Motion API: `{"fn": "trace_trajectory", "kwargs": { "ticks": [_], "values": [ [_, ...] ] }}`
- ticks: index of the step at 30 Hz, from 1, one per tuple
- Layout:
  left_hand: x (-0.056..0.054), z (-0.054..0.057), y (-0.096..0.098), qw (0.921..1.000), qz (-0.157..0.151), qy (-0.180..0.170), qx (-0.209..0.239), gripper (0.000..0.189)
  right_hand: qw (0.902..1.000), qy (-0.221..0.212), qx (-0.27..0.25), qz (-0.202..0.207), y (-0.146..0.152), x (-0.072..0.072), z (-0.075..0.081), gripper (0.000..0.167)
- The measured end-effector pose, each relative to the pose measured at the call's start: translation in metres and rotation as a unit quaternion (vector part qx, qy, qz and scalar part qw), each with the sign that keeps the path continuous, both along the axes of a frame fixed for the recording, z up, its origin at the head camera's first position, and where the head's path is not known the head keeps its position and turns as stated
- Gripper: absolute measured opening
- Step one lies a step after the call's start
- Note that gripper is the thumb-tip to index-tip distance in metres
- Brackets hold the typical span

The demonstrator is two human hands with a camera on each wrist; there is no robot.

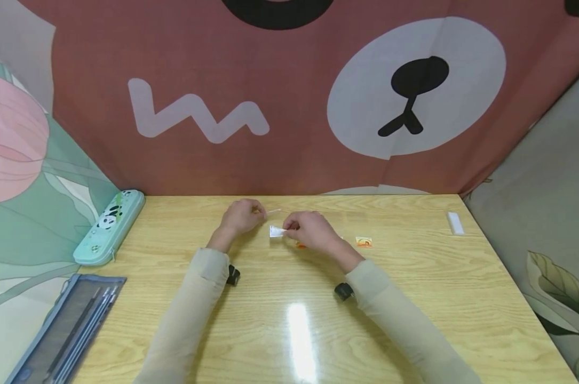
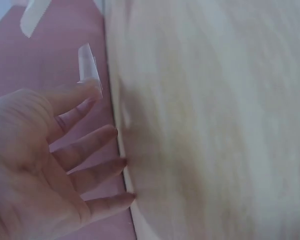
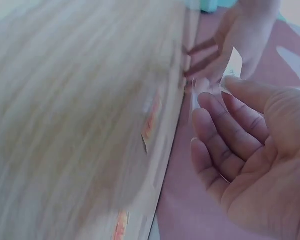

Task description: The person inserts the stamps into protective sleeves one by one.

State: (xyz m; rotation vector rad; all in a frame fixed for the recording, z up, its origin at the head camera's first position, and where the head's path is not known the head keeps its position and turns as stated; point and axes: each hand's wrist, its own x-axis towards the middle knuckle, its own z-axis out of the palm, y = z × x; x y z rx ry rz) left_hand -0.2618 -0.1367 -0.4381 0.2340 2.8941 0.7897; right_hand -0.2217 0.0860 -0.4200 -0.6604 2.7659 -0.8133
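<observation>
My left hand pinches a small translucent strip between thumb and index finger; its other fingers are spread in the left wrist view. Just to the right, my right hand holds a small white slip by one end. The right wrist view shows this slip with faint print, between thumb and fingertips. Both pieces are held apart from each other above the table. Under the right hand, partly hidden, lies a small orange-and-yellow printed piece. A similar printed piece lies farther right.
A mint panda pencil case stands at the table's left edge. In front of it lies a blue-edged mesh pouch holding several slim sticks. A white block sits at the far right. A brown printed cloth hangs behind the wooden table.
</observation>
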Motion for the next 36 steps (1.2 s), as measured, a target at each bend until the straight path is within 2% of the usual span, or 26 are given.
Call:
{"fn": "trace_trajectory", "kwargs": {
  "ticks": [6, 11, 14, 21, 25, 29, 32, 36],
  "values": [
    [0.007, 0.009, 0.001, 0.9988, 0.007, -0.001, 0.048, 0.014, 0.9968, -0.024, -0.06, -0.047, 0.019, -0.006, 0.003, 0.012],
    [0.015, 0.011, 0.008, 0.9946, 0.014, 0.0, 0.103, 0.014, 0.9878, -0.048, -0.118, -0.09, 0.035, -0.005, 0.008, 0.014],
    [0.019, 0.012, 0.013, 0.9887, 0.021, -0.008, 0.149, 0.015, 0.9828, -0.054, -0.141, -0.107, 0.043, -0.005, 0.007, 0.015],
    [0.027, 0.013, 0.021, 0.9682, 0.027, -0.041, 0.245, 0.012, 0.9711, -0.077, -0.18, -0.137, 0.054, -0.004, -0.001, 0.017],
    [0.029, 0.011, 0.023, 0.9591, 0.036, -0.043, 0.277, 0.013, 0.9644, -0.079, -0.204, -0.149, 0.059, -0.004, -0.007, 0.017],
    [0.032, 0.009, 0.024, 0.9496, 0.039, -0.047, 0.307, 0.034, 0.9568, -0.089, -0.226, -0.16, 0.065, -0.003, -0.011, 0.02],
    [0.033, 0.007, 0.025, 0.9465, 0.042, -0.054, 0.315, 0.049, 0.9473, -0.104, -0.253, -0.167, 0.069, -0.003, -0.014, 0.025],
    [0.035, 0.005, 0.026, 0.9458, 0.047, -0.059, 0.316, 0.045, 0.9405, -0.116, -0.273, -0.165, 0.072, -0.002, -0.015, 0.032]
  ]
}}
